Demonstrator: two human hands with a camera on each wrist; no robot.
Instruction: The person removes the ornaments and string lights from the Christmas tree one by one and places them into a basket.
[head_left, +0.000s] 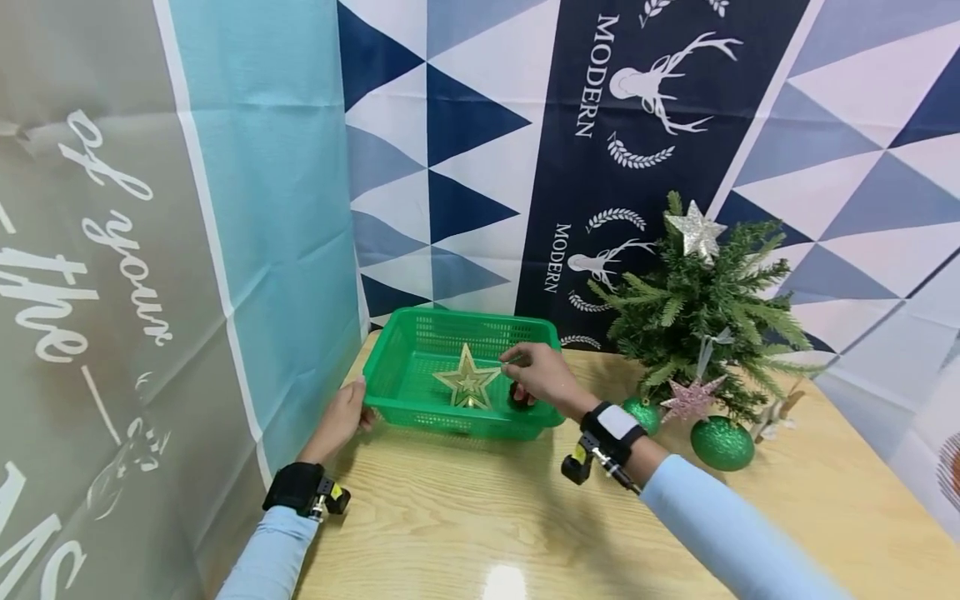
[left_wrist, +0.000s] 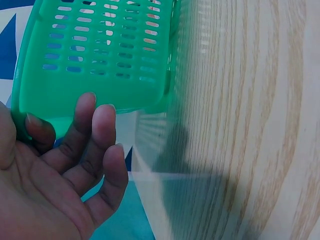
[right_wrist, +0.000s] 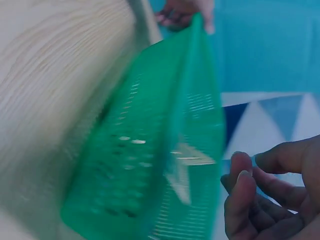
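A green plastic basket (head_left: 457, 421) with slotted walls stands on the wooden table. My left hand (head_left: 347, 410) grips its left end at the rim; the lower fingers (left_wrist: 104, 125) hang loosely bent beneath it. A gold star ornament (head_left: 467, 383) with a smaller star at its centre lies inside the basket, also seen through the opening in the right wrist view. Over the basket's right side is my right hand (head_left: 546, 373), its fingertips near one star point. Its fingers (right_wrist: 241, 200) are loosely curled, with nothing visible between them and the thumb.
A small Christmas tree (head_left: 697, 308) stands at the right, with a silver star (head_left: 697, 231) on top. A pink star (head_left: 692, 398) and green balls (head_left: 722, 443) hang low on it. Patterned cloth (head_left: 480, 167) walls the table's back and left.
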